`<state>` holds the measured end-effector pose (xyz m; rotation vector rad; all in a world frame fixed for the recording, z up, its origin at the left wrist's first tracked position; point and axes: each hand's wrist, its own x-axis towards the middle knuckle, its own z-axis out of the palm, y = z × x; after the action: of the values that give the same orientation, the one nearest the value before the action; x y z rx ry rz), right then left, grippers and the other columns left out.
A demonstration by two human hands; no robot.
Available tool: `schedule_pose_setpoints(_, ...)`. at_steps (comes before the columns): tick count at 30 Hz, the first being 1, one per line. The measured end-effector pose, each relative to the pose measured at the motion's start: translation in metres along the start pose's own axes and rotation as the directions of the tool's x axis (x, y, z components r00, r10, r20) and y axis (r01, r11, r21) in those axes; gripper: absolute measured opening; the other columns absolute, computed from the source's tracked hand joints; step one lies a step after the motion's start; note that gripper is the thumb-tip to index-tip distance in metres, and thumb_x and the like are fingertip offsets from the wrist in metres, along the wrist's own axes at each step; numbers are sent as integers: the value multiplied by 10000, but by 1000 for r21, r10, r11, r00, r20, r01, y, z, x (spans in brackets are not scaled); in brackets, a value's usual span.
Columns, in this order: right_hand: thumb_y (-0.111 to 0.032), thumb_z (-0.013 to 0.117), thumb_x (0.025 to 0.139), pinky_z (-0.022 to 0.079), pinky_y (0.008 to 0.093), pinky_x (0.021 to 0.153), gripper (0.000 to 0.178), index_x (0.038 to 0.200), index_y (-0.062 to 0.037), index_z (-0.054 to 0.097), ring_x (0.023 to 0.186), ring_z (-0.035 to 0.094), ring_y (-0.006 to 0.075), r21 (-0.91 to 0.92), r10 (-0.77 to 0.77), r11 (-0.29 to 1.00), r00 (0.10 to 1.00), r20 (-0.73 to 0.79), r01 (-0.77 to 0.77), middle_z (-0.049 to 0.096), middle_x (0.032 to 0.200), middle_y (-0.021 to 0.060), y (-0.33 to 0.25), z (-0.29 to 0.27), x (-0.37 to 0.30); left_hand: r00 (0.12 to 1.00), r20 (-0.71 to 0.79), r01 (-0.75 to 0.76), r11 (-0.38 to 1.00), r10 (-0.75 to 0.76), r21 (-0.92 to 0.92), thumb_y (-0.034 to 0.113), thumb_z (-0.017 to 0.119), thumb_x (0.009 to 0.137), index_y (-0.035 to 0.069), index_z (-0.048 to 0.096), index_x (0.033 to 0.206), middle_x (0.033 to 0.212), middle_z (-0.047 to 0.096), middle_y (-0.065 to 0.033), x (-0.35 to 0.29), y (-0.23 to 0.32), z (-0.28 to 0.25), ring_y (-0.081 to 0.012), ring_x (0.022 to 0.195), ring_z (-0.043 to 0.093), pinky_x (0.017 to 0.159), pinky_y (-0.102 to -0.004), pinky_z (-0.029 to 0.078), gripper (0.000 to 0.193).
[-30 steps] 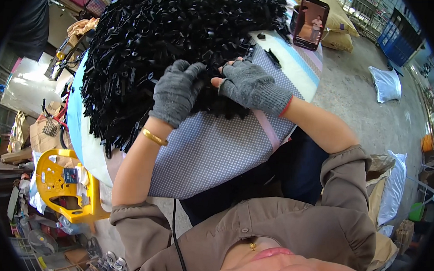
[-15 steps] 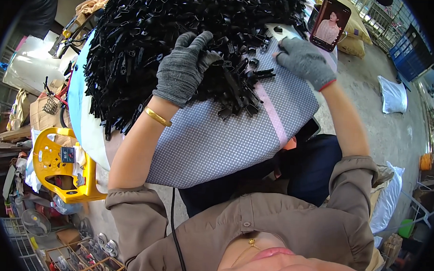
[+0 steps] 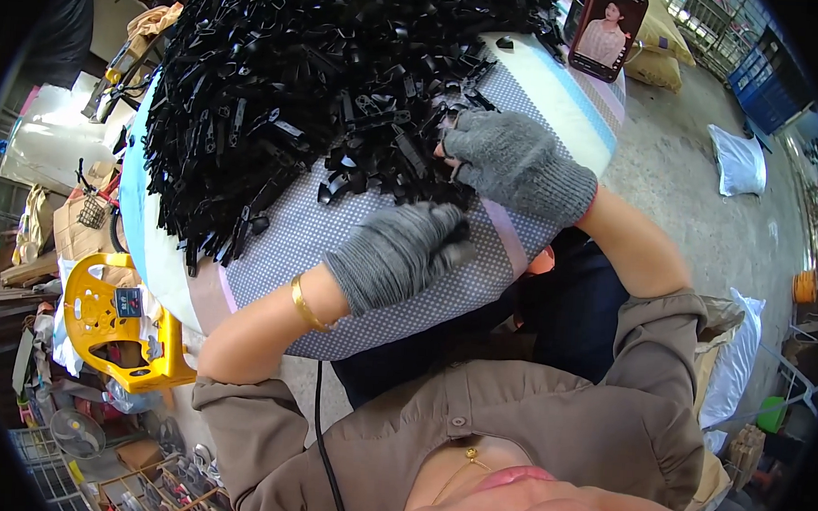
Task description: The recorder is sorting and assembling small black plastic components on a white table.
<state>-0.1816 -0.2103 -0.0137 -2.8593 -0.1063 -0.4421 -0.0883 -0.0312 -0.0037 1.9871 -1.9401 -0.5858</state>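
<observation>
A large heap of small black plastic pieces (image 3: 279, 91), strip-like and some with holes, covers much of the table. Its patterned cloth (image 3: 314, 311) shows along the near side. My left hand (image 3: 404, 255), in a grey glove, lies low over the cloth just below the heap's near edge, fingers curled; what is under them is hidden. My right hand (image 3: 522, 164), gloved in grey with bare fingertips, is bent inward against the heap's right edge, its fingertips at the black pieces. What these fingers hold, if anything, cannot be made out.
A phone (image 3: 609, 35) showing a person stands at the table's far right. On the left is a yellow plastic chair (image 3: 78, 308) with a small dark box on it. White sacks (image 3: 738, 162) lie on the floor at right. A black cable (image 3: 320, 427) hangs near my left arm.
My left hand has come off the heap, down and right onto the cloth. My right hand has moved left and down to the heap's edge. Loose pieces there have been drawn together.
</observation>
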Motion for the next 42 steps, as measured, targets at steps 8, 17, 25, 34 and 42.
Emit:
schedule_pose_setpoints(8,-171,613,738,486,377,702,207,906,-51,610,825,584,281,-35,113,993,993,-36,-114,550,883,107,6,0,-14,952,-302,67,996,-45,65,314,574,840,67,537,1153,934,614,-132,9,-19,-4,-261,756,632,682,-346,515,400)
schedule_pose_setpoints(17,-161,614,725,485,372,684,252,949,-47,622,823,575,268,-48,174,985,975,135,-169,546,920,106,-2,-11,-19,943,-240,88,870,-230,-485,198,488,874,57,537,1146,1007,591,-137,-10,-22,-6,-219,900,595,813,-318,469,311)
schedule_pose_setpoints(25,-166,621,716,475,379,690,219,903,-52,611,812,583,280,-65,163,985,986,21,-161,550,866,109,-5,-13,-37,946,-281,-6,861,-159,-509,163,725,735,74,664,993,852,573,-48,-9,-22,-9,-133,750,555,685,-266,476,280)
schedule_pose_setpoints(34,-148,670,707,466,357,641,161,839,-61,640,714,587,262,53,141,989,988,-64,-138,580,749,82,9,-15,-47,901,-335,-178,469,-276,-865,-9,664,758,23,600,946,880,601,-45,-7,-16,0,-97,819,588,744,-234,515,201)
schedule_pose_setpoints(42,-153,641,811,449,230,572,176,909,-8,668,633,528,67,806,439,453,882,170,-381,595,691,9,-4,-18,-37,967,-254,113,937,-26,332,280,580,843,42,617,923,714,595,-117,-17,-9,1,-257,621,580,597,-357,470,254)
